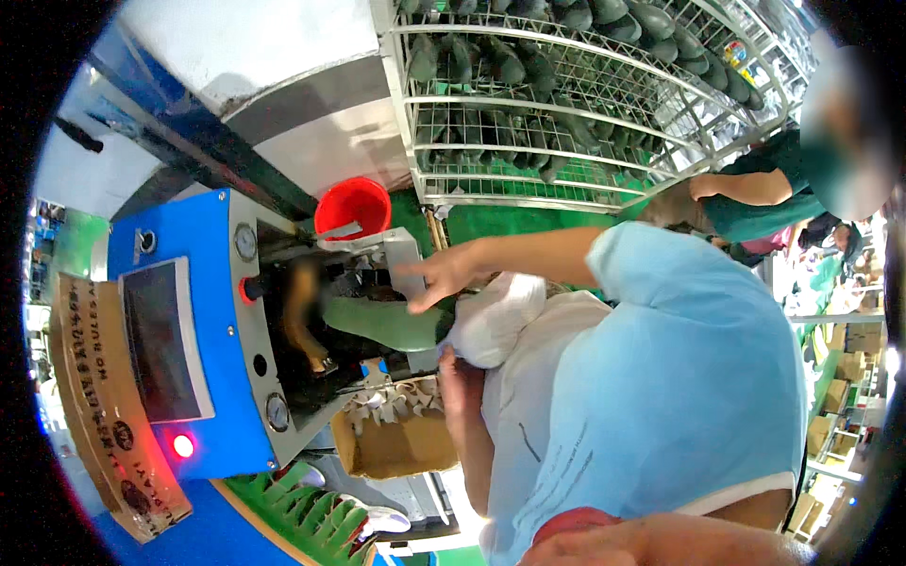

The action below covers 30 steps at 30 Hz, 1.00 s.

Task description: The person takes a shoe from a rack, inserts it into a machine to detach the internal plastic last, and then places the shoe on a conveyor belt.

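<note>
A green shoe upper (392, 324) sits in the jaws of a machine (247, 330), its dark-edged opening toward me. White bulging fabric (500, 321) comes out behind that opening. Extended over the upper is my right hand (442, 279), thumb and forefinger apart, holding nothing; its tips are close to a grey metal bracket (404, 262). My left hand (461, 375) grips the upper's opening edge beside the white fabric, some of its fingers hidden. A tan curved part (302, 316) of the machine stands past the toe.
The machine's blue panel (209, 311) has a dark screen and a lit red button. A carton (401, 448) holding white pieces stands beside it. Opposite are a red bucket (354, 206) and a wire rack (528, 102) of dark green shoes. Another person (774, 179) is farther off.
</note>
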Each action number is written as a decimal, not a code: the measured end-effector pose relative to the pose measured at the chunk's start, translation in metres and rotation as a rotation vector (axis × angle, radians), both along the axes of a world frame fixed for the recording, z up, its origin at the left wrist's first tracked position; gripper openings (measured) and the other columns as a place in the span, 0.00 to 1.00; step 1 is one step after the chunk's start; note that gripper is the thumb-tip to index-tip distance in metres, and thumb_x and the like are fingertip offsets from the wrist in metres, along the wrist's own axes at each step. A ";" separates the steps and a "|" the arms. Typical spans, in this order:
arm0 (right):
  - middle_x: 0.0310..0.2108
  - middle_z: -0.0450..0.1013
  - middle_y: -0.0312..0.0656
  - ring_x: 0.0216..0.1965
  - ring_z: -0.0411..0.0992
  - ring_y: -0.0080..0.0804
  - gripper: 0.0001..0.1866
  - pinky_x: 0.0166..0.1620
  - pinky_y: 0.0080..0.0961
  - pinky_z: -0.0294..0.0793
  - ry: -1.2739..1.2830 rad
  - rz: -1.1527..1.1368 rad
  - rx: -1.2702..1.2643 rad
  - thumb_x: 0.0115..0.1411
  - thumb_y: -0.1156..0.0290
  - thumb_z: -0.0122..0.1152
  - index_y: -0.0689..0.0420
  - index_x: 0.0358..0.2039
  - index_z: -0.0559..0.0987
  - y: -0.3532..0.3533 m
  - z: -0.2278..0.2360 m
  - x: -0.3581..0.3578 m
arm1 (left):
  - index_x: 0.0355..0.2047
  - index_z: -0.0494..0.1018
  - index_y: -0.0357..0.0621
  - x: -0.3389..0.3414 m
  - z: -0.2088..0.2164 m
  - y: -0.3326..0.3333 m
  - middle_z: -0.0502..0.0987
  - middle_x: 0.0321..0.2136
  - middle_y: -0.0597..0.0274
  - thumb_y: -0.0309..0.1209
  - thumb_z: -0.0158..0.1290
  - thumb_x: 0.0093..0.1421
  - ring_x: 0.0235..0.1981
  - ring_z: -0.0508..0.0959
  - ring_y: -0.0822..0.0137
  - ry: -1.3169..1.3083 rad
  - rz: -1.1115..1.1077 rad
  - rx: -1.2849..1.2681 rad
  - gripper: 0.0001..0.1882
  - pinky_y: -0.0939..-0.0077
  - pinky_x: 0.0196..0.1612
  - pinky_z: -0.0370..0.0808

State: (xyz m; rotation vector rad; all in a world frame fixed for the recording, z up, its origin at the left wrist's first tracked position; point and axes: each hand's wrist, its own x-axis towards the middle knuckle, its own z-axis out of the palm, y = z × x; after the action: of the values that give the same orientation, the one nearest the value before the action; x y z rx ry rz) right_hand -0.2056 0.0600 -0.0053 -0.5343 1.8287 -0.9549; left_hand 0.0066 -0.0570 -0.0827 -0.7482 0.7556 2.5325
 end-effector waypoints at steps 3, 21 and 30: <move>0.59 0.72 0.52 0.58 0.69 0.42 0.55 0.58 0.33 0.69 0.014 0.002 -0.204 0.56 0.48 0.70 0.64 0.73 0.52 -0.057 -0.066 0.016 | 0.66 0.62 0.37 0.000 -0.001 0.011 0.68 0.64 0.49 0.49 0.50 0.67 0.63 0.69 0.52 0.012 -0.008 -0.058 0.35 0.53 0.67 0.65; 0.58 0.72 0.56 0.56 0.74 0.53 0.35 0.59 0.41 0.74 1.053 -1.046 0.422 0.59 0.54 0.68 0.54 0.64 0.71 0.356 -0.039 -0.058 | 0.59 0.70 0.40 -0.114 0.005 0.072 0.76 0.56 0.54 0.57 0.54 0.62 0.55 0.77 0.53 -0.209 0.226 -0.289 0.36 0.56 0.58 0.74; 0.45 0.77 0.56 0.47 0.76 0.56 0.26 0.48 0.49 0.75 1.029 -0.995 0.581 0.63 0.51 0.60 0.59 0.51 0.75 0.484 -0.042 -0.239 | 0.53 0.72 0.28 -0.188 0.050 0.124 0.79 0.47 0.52 0.41 0.59 0.63 0.45 0.80 0.58 -0.302 0.038 -0.760 0.28 0.63 0.47 0.77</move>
State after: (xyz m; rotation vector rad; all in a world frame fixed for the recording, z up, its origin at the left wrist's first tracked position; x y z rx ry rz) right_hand -0.4448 0.5440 -0.0473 0.4270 3.2880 -0.6796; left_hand -0.1811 0.0666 -0.0332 -1.3431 1.6156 2.0466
